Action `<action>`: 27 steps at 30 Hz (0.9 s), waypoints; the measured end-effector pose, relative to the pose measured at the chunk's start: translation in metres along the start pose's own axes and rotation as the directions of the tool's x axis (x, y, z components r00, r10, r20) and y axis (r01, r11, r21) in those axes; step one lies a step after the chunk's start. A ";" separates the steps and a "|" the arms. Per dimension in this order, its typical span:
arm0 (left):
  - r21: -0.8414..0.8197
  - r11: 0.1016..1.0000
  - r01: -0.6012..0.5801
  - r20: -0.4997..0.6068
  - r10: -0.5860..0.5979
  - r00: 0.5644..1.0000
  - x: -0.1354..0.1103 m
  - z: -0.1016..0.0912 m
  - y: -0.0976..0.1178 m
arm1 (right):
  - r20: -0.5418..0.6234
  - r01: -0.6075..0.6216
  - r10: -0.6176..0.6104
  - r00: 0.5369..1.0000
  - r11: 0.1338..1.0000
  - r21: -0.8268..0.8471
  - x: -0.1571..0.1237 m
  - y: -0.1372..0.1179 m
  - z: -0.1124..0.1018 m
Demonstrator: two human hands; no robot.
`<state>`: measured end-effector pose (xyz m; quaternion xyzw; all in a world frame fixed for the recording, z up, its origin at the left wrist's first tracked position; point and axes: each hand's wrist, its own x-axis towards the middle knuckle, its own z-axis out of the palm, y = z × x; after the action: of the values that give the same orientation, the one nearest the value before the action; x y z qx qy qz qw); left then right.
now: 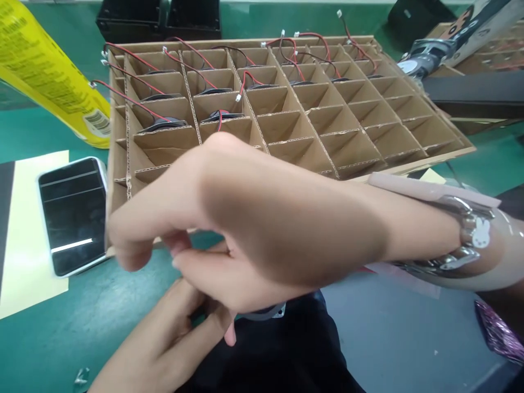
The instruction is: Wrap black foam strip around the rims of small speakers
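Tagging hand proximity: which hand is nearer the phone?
Right. The right hand crosses over, fingers just beside the phone; the left hand sits lower, farther from it.

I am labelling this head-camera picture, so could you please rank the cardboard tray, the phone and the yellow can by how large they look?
1. Cardboard tray, which spans most of the picture's width.
2 and 3. Yellow can and phone: they cover similar areas, and the can is cut off by the picture's edge, so I would not rank them.
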<state>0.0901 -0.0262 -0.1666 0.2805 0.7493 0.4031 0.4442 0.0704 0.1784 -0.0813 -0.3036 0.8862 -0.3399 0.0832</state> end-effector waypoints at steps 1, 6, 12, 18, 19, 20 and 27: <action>-0.014 1.000 0.000 -0.008 0.000 1.000 0.000 0.001 0.002 | -0.039 0.034 -0.032 0.999 0.998 0.053 -0.001 0.002 0.000; -0.165 0.985 0.061 -0.271 -0.104 0.957 -0.002 0.022 0.013 | -0.067 0.019 -0.017 0.998 0.999 0.036 -0.012 0.012 0.002; -0.111 0.994 0.012 -0.278 -0.043 0.960 -0.002 0.027 0.004 | -0.101 -0.074 0.067 0.993 0.995 -0.065 -0.020 0.014 0.008; -0.116 0.993 -0.025 -0.316 -0.013 0.949 0.009 0.008 0.015 | -0.113 -0.097 0.090 0.989 0.994 -0.057 -0.030 0.017 0.011; -0.135 0.990 -0.033 -0.345 -0.015 0.939 0.011 0.008 0.016 | -0.117 -0.103 0.094 0.989 0.993 -0.066 -0.031 0.018 0.011; -0.161 0.986 -0.041 -0.367 -0.021 0.930 0.013 0.009 0.018 | -0.112 -0.111 0.103 0.988 0.991 -0.075 -0.031 0.018 0.011; -0.365 0.928 -0.076 -0.448 -0.103 0.888 0.016 0.017 0.020 | -0.138 -0.088 0.078 0.987 0.994 -0.068 -0.036 0.019 0.014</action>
<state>0.0995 0.0026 -0.1614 0.0823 0.7444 0.5897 0.3023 0.0952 0.2035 -0.1066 -0.2457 0.9136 -0.3228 0.0257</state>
